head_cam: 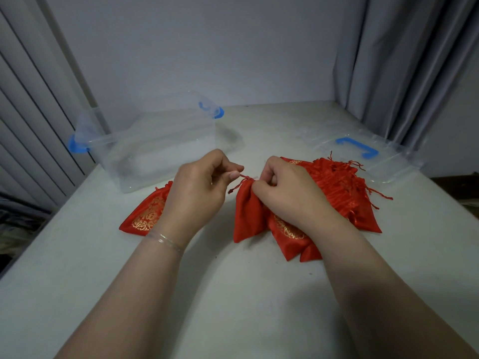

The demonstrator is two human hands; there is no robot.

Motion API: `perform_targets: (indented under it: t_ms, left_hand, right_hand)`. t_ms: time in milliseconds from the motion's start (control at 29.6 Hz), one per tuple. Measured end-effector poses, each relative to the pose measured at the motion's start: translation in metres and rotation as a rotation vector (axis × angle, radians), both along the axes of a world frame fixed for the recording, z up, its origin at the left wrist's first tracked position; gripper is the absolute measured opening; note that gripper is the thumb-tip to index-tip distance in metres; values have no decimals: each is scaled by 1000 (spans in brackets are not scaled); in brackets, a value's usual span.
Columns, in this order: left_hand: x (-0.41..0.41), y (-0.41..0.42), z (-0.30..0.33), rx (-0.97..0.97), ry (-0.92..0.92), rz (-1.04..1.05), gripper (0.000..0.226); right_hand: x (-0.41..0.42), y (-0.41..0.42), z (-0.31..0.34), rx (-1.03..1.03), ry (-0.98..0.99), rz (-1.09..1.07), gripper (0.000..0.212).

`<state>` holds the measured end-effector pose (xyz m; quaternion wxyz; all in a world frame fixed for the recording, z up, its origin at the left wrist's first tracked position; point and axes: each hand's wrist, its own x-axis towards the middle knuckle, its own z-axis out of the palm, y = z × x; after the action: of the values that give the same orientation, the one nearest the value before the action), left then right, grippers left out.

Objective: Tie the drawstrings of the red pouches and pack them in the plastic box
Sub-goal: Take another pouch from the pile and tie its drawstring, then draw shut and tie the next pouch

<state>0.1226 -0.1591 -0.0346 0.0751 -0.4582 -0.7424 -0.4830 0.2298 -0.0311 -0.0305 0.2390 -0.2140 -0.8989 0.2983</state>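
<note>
Between the two hands, near the middle of the white table (233,294), a red pouch (245,216) hangs with its gathered neck lifted. The left hand (197,187) pinches one end of the red drawstring (242,176) between thumb and forefinger; a loose cord tail dangles just below. The right hand (287,190) is closed around the neck of the pouch, its fingertips curled under and hidden, so the knot itself cannot be made out. A heap of red pouches (342,187) lies under and behind the right wrist, partly covered by it, cords tangled on top. Another single pouch (145,216) lies flat beneath the left wrist, its top end hidden by the hand. Further back on the left stands the clear plastic box (155,143) with blue latches, open; its contents are hard to read through the walls. Its lid (368,154) lies at the right, near the grey curtain (404,60).
</note>
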Motion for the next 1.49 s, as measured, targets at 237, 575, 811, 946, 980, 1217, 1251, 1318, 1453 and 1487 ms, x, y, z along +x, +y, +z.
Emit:
perform_targets:
  t_ms: [237,575,811,946,980,1217,1251,1318,1453,1487]
  left_hand:
    - [6,2,2,-72,-277,-129,9]
    - [-23,-8,6,-71,-538,-26,21]
    - [-66,-35,-15,-861,-91,522,29]
    - [-62,-32,-16,-750,102,602,35]
    - [-59,-29,-16,-648,164,595,37]
    - [-14,4,-18,-315,86,-12,17]
    - [-10,8,-19,-342,1,-80,24]
    - [-2,13,-19,-381,-167,-201,36]
    - [4,17,-20,-321,-399,-342,25]
    - [3,16,-19,-307,-432,-335,24]
  right_hand:
    - [1,3,-1,-42,-7,-17,10]
    - [2,10,1,-189,109,32,13]
    - [8,28,-2,317,-416,-22,46]
    - [9,27,-1,320,-418,-19,48]
    - [10,28,0,324,-433,-14,48]
    - [13,29,3,303,-503,44,24]
    - [12,29,3,325,-462,46,22]
    - [9,25,3,352,-355,59,20]
    - [3,7,4,306,-150,145,18]
    - [3,4,4,278,-87,146,19]
